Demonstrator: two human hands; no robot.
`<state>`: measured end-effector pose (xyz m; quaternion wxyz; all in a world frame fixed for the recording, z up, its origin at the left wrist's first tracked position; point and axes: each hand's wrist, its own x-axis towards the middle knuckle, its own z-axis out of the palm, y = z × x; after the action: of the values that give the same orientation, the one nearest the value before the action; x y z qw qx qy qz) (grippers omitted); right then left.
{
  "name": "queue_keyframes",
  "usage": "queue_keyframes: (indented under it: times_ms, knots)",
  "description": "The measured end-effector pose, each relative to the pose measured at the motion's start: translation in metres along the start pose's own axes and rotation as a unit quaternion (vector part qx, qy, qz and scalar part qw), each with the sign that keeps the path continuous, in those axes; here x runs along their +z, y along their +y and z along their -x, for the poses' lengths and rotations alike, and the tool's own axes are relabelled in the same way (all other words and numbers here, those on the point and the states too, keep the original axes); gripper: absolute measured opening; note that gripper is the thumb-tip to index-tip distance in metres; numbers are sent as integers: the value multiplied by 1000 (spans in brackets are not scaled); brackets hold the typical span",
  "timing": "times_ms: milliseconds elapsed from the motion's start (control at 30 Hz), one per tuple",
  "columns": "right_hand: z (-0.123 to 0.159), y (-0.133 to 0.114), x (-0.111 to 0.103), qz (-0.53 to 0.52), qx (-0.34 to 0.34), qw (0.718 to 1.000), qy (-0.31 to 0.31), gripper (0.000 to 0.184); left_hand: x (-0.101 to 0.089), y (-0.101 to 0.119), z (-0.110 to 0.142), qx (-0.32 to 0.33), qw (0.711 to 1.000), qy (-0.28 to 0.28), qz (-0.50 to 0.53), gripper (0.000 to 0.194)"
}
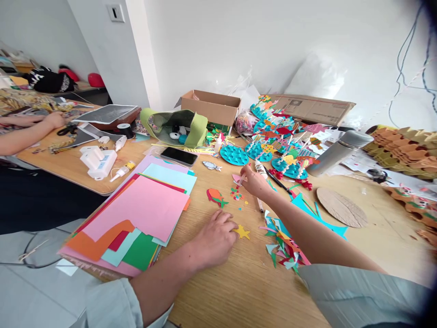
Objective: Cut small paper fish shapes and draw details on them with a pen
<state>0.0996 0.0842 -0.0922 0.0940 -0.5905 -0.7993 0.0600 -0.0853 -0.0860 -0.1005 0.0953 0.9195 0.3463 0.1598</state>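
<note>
My left hand [216, 234] rests on the wooden table with its fingers loosely bent and apart. Its thumb side touches or nearly touches a yellow paper cutout [242, 231]. Further forward, my right hand [254, 182] is closed in a pinch on a thin pale stick [241, 179], held over small coloured paper dots [236, 195]. A pink paper piece [235, 178] lies just left of the pinch. Red, orange and green fish cutouts [215, 196] lie between the hands, and a white fish cutout [211, 166] lies behind them. Under my right wrist, a pen [260, 205] is partly hidden.
Stacked coloured paper [143, 200] covers the left side. Behind are a phone [179, 156], a green bag [194, 132] and blue discs [234, 155] with paper fish. Paper scraps [287, 248] and a metal flask [336, 152] are at right. Another person's hand [54, 120] is far left.
</note>
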Motion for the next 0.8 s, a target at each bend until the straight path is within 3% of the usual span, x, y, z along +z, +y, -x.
queue_keyframes:
  times_ms: [367, 600, 800]
  knots:
    - [-5, 0, 6, -67, 16, 997, 19, 33, 0, 1, 0, -3, 1000, 11, -2, 18]
    - [-13, 12, 12, -107, 44, 993, 27, 24, -1, 1, -1, -7, 1000, 3, 3, 20]
    - [-13, 16, 5, -128, -15, 992, -5, 35, 2, 0, 0, 0, 1000, 6, -3, 19]
